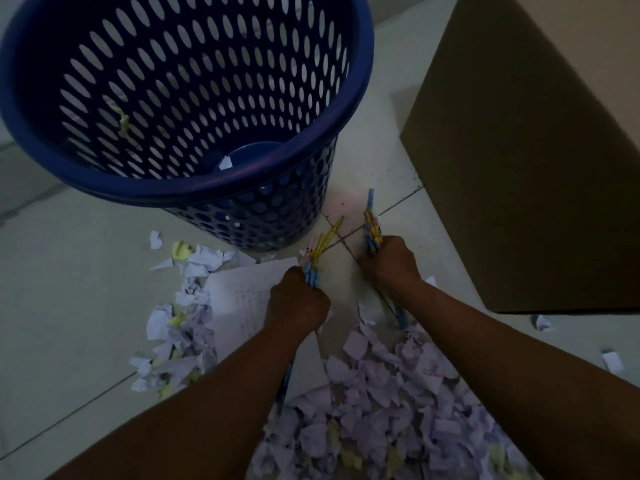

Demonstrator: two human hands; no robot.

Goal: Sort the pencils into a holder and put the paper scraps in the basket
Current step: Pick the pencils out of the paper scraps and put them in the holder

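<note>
My left hand [298, 301] is closed around a bundle of pencils [320, 249], yellow, pink and blue, their tips pointing up toward the basket. Over on the right, my right hand [389, 263] grips a second bundle of pencils [371, 226], mostly blue and orange, with their lower ends sticking out below the wrist. The blue perforated basket [343, 109] stands just beyond both hands, with a scrap or two inside. Paper scraps [377, 403], white, lilac and yellow, are heaped on the tiled floor under my forearms and to the left [183, 327]. No pencil holder is in view.
A large brown cardboard box [530, 161] stands at the right, close to my right hand. A flat written sheet of paper [239, 299] lies under my left hand. A few stray scraps [611, 360] lie at the right by the box.
</note>
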